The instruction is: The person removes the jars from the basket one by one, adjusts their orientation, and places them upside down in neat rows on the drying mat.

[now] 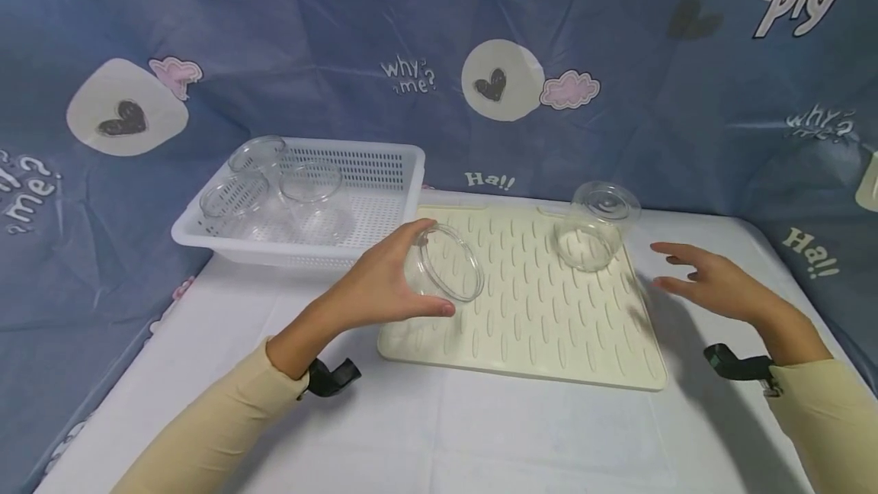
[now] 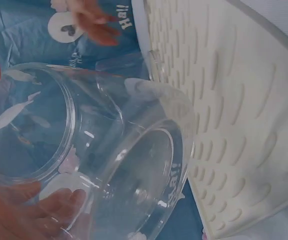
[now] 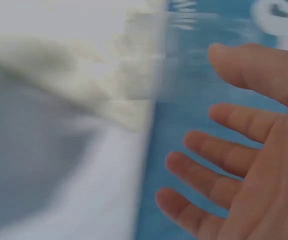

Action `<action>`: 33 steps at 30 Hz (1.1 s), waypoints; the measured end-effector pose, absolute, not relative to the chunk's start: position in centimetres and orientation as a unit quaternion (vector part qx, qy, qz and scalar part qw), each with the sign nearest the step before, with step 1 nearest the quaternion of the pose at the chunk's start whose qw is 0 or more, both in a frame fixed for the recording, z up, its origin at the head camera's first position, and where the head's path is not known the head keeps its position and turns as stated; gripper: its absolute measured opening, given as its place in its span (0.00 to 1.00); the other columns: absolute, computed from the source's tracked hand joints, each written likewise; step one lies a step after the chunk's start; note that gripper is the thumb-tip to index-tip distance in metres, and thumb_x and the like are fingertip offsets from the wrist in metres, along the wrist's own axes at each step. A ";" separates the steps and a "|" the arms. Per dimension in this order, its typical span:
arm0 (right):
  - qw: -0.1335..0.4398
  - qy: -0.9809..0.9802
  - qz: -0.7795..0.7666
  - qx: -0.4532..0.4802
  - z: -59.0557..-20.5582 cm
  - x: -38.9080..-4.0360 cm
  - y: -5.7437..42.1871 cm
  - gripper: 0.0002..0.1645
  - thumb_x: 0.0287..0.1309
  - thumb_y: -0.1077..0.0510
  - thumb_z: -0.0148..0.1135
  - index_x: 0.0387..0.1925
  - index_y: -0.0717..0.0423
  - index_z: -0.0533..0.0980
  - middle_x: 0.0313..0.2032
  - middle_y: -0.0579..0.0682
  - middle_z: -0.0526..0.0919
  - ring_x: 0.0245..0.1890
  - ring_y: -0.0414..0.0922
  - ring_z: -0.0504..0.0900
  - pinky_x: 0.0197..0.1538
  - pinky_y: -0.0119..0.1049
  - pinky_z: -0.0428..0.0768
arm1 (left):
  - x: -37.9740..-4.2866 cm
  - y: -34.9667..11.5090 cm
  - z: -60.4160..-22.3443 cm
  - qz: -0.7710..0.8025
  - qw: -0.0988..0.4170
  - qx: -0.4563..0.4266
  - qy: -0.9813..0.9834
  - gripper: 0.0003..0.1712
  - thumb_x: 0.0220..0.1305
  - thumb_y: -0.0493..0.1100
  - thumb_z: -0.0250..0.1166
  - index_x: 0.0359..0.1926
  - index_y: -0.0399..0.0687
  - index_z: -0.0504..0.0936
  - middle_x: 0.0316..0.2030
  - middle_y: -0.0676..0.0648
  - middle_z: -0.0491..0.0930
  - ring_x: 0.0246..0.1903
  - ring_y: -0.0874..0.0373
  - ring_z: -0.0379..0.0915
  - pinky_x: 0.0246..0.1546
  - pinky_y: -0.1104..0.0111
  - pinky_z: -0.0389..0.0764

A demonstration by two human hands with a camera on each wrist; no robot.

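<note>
Over the white-covered counter (image 1: 549,441), the left hand (image 1: 387,277) grasps a clear container (image 1: 449,263), fingers spread on one side and thumb on the other, holding it tilted above the cream ridged mat (image 1: 521,319). It looks to me like thin, light, fairly stiff plastic; smooth walls could slip, and a hard squeeze might flex or crack them, so I'd take it gently round the body, below the rim. Off the mat's right edge, the right hand (image 1: 720,284) is free, fingers apart and grasping nothing. Farther back, another clear container (image 1: 591,227) stands on the mat; to the left, a white basket (image 1: 309,254) holds several more.
</note>
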State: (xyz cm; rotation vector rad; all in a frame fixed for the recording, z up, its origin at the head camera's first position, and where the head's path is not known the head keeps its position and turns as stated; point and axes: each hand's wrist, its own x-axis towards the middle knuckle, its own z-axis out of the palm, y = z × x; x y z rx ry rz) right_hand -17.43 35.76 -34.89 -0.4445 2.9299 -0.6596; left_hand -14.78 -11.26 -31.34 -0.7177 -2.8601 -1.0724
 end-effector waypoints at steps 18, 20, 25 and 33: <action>-0.133 0.894 -0.197 -0.379 -28.8 -15.5 23.8 0.30 0.56 0.61 0.70 0.61 0.52 0.75 0.60 0.50 0.79 0.62 0.48 0.75 0.62 0.35 0.73 | -14.6 -10.3 -32.4 -0.293 -0.009 -0.253 -0.922 0.64 0.39 0.69 0.77 0.74 0.55 0.59 0.70 0.53 0.67 0.70 0.54 0.63 0.69 0.52 0.69; -0.105 0.896 -0.201 -0.381 -29.2 -15.7 22.3 0.30 0.59 0.58 0.68 0.63 0.53 0.73 0.63 0.51 0.76 0.65 0.51 0.73 0.63 0.48 0.74 | -14.6 -10.2 -32.5 -0.288 0.001 -0.259 -0.922 0.64 0.39 0.70 0.77 0.74 0.55 0.59 0.70 0.53 0.66 0.70 0.53 0.63 0.69 0.52 0.69; -0.051 0.895 -0.235 -0.375 -30.5 -16.0 18.8 0.38 0.62 0.47 0.66 0.70 0.52 0.65 0.70 0.52 0.68 0.70 0.52 0.68 0.69 0.57 0.69 | -14.7 -9.5 -32.8 -0.279 0.018 -0.266 -0.923 0.66 0.39 0.70 0.77 0.75 0.51 0.58 0.72 0.50 0.65 0.71 0.53 0.61 0.70 0.53 0.68; -0.029 0.874 -0.293 -0.387 -32.1 -16.0 15.7 0.45 0.60 0.45 0.68 0.73 0.50 0.60 0.70 0.50 0.66 0.71 0.49 0.67 0.71 0.54 0.68 | -14.8 -8.5 -33.5 -0.262 0.058 -0.291 -0.918 0.65 0.37 0.69 0.78 0.73 0.49 0.61 0.68 0.51 0.69 0.68 0.54 0.65 0.69 0.56 0.70</action>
